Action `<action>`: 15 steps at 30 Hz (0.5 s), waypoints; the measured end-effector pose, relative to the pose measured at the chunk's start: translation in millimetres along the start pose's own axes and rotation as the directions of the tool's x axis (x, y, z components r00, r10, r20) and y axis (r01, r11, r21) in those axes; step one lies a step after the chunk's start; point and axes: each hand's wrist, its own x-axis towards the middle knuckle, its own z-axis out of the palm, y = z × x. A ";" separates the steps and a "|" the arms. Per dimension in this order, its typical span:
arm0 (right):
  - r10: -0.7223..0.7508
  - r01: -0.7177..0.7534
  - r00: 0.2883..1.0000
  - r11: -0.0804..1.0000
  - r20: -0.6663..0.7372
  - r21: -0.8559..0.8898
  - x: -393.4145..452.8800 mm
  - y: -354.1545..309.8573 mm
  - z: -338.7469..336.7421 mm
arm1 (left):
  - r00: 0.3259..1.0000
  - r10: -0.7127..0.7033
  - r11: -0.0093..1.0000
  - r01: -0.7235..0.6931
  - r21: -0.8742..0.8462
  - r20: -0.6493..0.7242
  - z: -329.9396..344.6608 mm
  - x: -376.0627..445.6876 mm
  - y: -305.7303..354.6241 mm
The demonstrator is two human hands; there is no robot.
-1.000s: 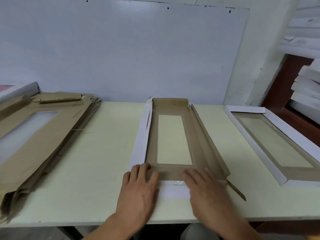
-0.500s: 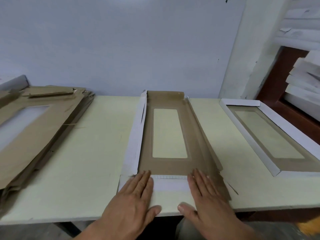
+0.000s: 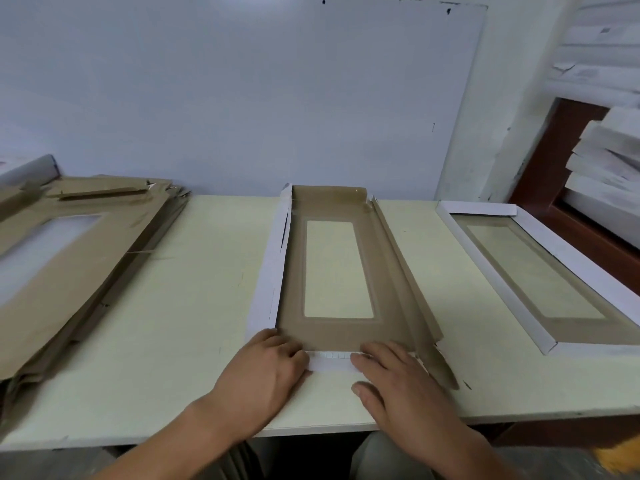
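A flat brown cardboard box blank (image 3: 391, 271) with a clear rectangular window (image 3: 337, 268) lies lengthwise in the middle of the pale table (image 3: 194, 306). Its long left side flap (image 3: 268, 271) shows its white face and its right side flap is partly raised. My left hand (image 3: 263, 372) has its fingers curled over the left end of the white near flap (image 3: 330, 362). My right hand (image 3: 398, 379) lies with fairly straight fingers on the flap's right end, its thumb on the table just short of the flap.
A thick stack of unfolded brown blanks (image 3: 65, 265) fills the left of the table. A folded white-walled window lid (image 3: 540, 271) sits at the right. White boxes (image 3: 602, 161) are piled at a brown window frame beyond. The table's front edge runs just under my wrists.
Both hands slid forward from lying flat on the near flap to its fold line. My left fingers curled, and less of the white flap shows.
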 end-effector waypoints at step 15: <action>0.043 -0.032 0.997 0.989 0.071 -0.144 50.3 4.3 13.5 | 0.975 -0.221 0.974 0.223 -0.038 0.035 23.2 15.6 24.6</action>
